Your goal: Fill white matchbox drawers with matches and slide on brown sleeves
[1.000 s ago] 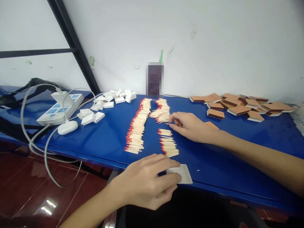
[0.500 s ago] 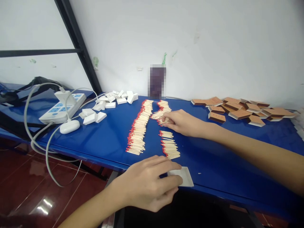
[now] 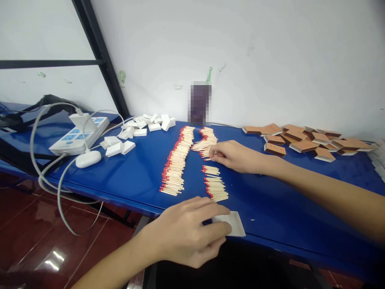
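At the table's front edge, my left hand has its fingers and thumb on a small white matchbox tray, part of which they hide. Higher up, my right hand is closed in a pinch on matches in the right-hand row; its fingers hide the ends of the sticks. Below that hand lies a separate group of matches, red heads to the left. A long row of matches runs alongside on the left.
White matchbox trays are heaped at the back left, near a power strip with white cables and a white charger. Orange-brown matchbox sleeves form a pile at the back right. A blurred dark object stands against the wall.
My right hand has drawn slightly to the right, its fingertips closer together on the matches. The left hand and the tray have stayed in place.
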Tool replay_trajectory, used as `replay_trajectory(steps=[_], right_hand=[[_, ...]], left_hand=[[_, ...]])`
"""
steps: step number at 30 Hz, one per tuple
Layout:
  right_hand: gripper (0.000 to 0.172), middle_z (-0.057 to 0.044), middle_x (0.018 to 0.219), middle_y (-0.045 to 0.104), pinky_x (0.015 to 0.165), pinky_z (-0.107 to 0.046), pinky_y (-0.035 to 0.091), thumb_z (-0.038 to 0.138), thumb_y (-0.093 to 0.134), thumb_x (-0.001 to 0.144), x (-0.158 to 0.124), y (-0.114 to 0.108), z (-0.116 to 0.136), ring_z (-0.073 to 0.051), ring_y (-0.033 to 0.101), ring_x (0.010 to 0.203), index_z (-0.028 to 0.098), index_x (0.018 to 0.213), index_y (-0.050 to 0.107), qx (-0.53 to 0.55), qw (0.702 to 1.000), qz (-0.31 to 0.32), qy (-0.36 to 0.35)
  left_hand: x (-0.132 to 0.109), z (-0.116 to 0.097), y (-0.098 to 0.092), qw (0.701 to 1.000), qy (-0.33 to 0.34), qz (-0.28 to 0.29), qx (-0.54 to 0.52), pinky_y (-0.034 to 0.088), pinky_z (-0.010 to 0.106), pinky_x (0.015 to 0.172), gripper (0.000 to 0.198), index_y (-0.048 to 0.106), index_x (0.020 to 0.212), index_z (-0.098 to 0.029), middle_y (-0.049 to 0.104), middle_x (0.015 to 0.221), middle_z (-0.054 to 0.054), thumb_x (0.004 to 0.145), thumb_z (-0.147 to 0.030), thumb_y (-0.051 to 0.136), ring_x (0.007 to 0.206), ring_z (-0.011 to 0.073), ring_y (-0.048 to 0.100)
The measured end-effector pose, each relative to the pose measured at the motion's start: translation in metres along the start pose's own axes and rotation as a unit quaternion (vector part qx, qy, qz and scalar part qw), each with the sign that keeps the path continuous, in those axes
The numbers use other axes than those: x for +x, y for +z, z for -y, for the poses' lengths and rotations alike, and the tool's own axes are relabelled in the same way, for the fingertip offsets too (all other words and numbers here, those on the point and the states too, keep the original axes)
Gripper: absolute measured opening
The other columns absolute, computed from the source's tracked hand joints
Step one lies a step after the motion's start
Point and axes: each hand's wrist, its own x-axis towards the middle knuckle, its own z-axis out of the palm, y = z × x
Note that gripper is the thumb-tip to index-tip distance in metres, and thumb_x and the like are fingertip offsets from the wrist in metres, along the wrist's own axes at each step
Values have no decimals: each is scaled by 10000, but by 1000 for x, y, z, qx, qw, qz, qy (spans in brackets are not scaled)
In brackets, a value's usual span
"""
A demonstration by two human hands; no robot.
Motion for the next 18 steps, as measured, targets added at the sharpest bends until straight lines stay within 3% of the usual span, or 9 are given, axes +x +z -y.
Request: replay_trajectory(steps=[7,12,18], right_hand=[[194,-60,793,647,647,-308,376,266,460,942,-10,0,4,-188,557,716,194,801,571,-4,1000,-2,30],[88,-69,865,659,677,-311,401,255,550,884,-8,-1,-1,-205,582,773,191,891,611,-7,999,-22,34],[144,-70,860,648,675,-302,391,271,537,885,-3,-4,-3,-198,572,768,181,889,648,-8,999,-1,37]], left_hand=[[0,0,0,1000,-2,2,-3,558,315,919,147,647,992,-134,691,1105,90,927,-144,516,976,173,655],[-1,1,1,1000,-2,1,-5,556,317,926,147,652,997,-124,682,1119,92,920,-141,528,980,173,652],[-1,1,1,1000,1,-1,-4,555,310,915,143,655,994,-124,685,1106,91,925,-151,533,968,172,651]])
